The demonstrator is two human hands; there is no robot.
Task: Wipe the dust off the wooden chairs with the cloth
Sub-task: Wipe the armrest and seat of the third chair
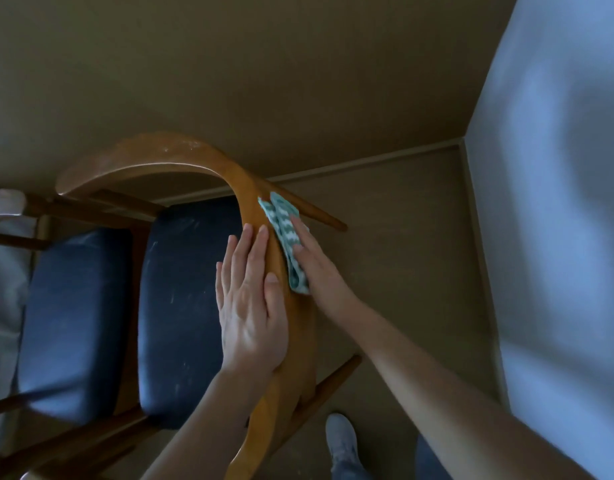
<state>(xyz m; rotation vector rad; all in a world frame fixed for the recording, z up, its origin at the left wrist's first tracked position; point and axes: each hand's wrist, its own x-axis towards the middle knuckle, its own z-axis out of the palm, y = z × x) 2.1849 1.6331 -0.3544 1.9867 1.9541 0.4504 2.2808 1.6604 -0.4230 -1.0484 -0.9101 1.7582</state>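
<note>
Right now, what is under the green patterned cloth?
The cloth lies on the chair's curved wooden backrest, pressed there by the right hand. The wood beneath it is covered, so any dust there cannot be seen.

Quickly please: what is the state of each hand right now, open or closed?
Left hand: open, flat on the backrest.
Right hand: open, pressing the cloth against the backrest.

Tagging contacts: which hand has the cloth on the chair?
The right hand: it presses the green-and-white cloth against the outer face of the chair's curved wooden backrest. The left hand lies flat on the inner face, with no cloth.
</note>
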